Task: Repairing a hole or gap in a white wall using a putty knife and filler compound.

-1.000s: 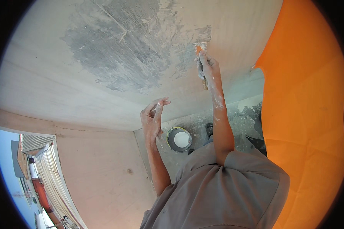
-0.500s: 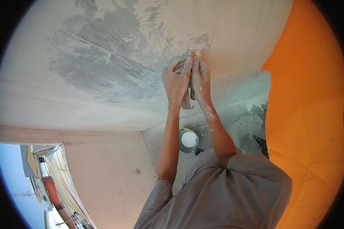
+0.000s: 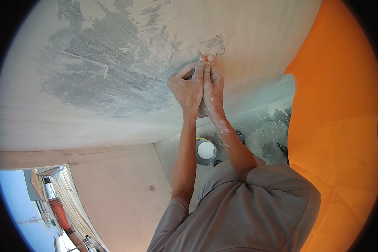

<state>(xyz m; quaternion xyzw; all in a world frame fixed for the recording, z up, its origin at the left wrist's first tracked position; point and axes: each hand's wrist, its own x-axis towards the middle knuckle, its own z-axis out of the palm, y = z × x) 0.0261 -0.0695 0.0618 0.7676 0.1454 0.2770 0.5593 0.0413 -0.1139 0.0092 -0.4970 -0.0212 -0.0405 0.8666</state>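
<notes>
Both hands raised together against the ceiling. Right hand closed around the handle of one scraper; left hand wrapped over the same handle, fingers laid beside the right's. The blade end shows just above the fingertips, pressed to the plaster at the right edge of the grey scraped patch. Handle hidden inside the two grips.

Count: two hands, one scraper, one large scraped patch, plus one small grey smear just right of the blade.

Around: one bucket with white contents on the dusty floor, seen between the forearms. Orange wall along the right side. Pinkish wall below the ceiling edge; window opening at lower left, buildings outside. Grey shirt fills the lower middle.

Change: a second ago only the right hand held the scraper, left hand hanging open and apart; half a second ago the left had joined, and the hold is the same now.
</notes>
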